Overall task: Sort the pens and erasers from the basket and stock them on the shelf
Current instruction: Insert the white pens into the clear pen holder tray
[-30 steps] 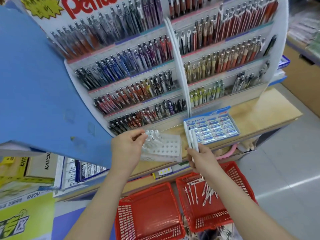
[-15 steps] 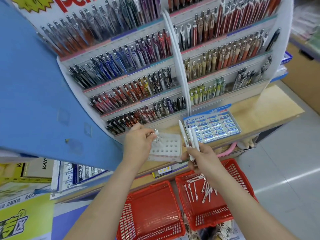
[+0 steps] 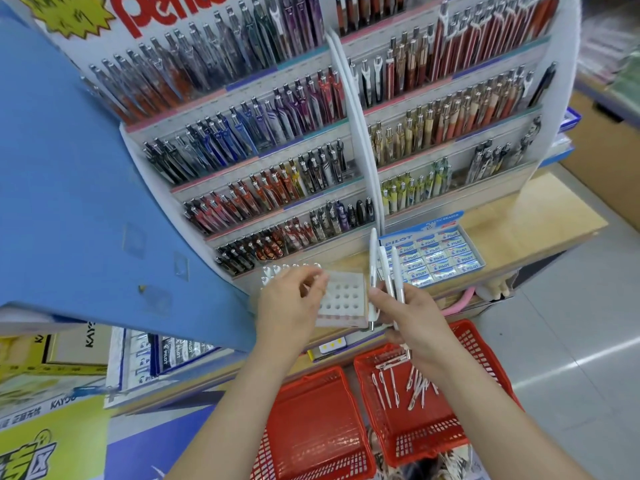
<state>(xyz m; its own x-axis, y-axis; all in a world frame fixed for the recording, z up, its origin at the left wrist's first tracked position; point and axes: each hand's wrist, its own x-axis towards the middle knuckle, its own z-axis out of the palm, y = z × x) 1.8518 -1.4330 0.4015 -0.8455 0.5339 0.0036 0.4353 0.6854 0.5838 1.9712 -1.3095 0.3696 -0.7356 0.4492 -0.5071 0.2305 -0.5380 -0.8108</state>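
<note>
The right grip clutches a fan of white pens beside the perforated holder on the shelf. Whether the blurred left grip holds anything is unclear. A slackened clutch could drop pens toward the red basket.

The pen rack stands at the back of the shelf. Before it, a holder lies left of the eraser box. The right hand holds pens between them, and the left hand is over the holder. Below, the left basket sits beside the right basket, which has loose pens in it.
</note>
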